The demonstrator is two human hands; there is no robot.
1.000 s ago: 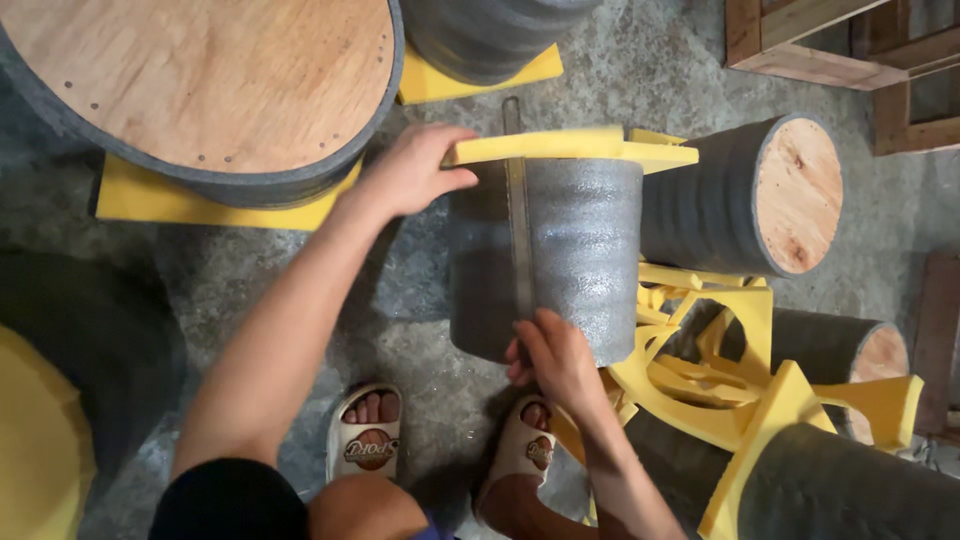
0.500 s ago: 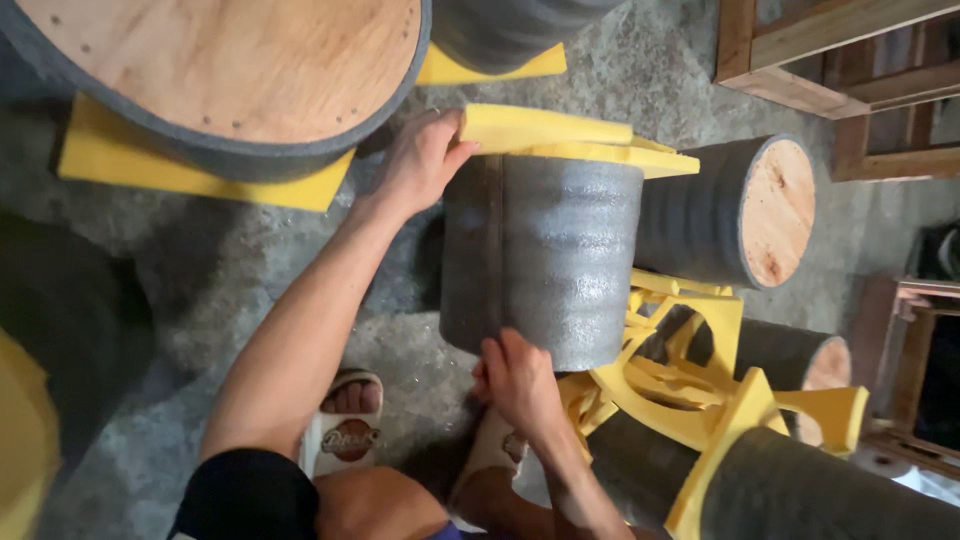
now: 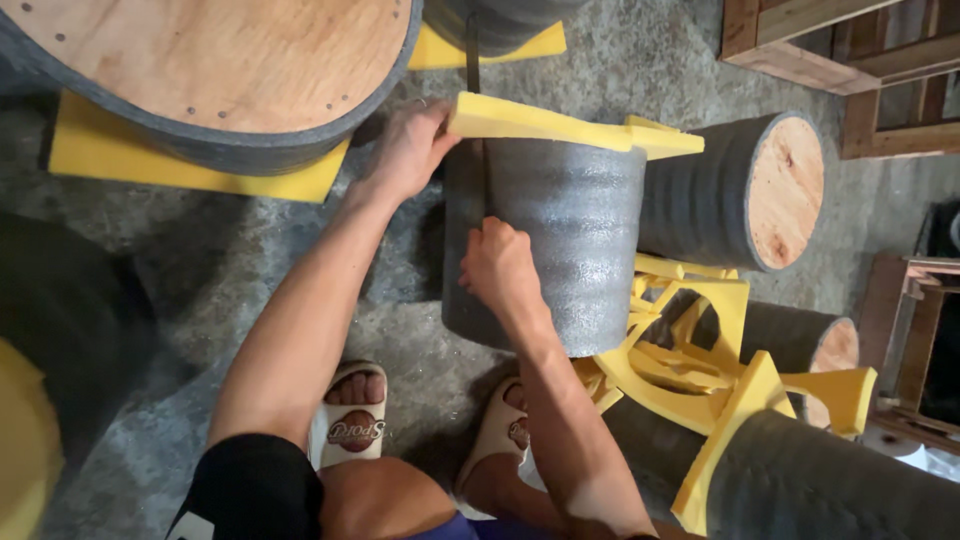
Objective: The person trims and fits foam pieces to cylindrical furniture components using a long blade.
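A grey foam-wrapped cylinder (image 3: 560, 240) stands on the concrete floor (image 3: 200, 270) just ahead of the person's feet, capped by a yellow foam slab (image 3: 560, 125) that overhangs its rim. The right hand (image 3: 497, 265) is closed in a fist against the cylinder's side, seemingly around a thin dark blade (image 3: 473, 60) whose far end rises past the slab's edge. The left hand (image 3: 405, 150) grips the slab's near corner, fingers curled over the edge. Left of it sits a large wooden-topped drum (image 3: 200, 70) on yellow foam; right of the fist lie a smaller drum (image 3: 740, 190) and yellow foam offcuts (image 3: 690, 350), crowding that side. Bare floor stays open below the left forearm.
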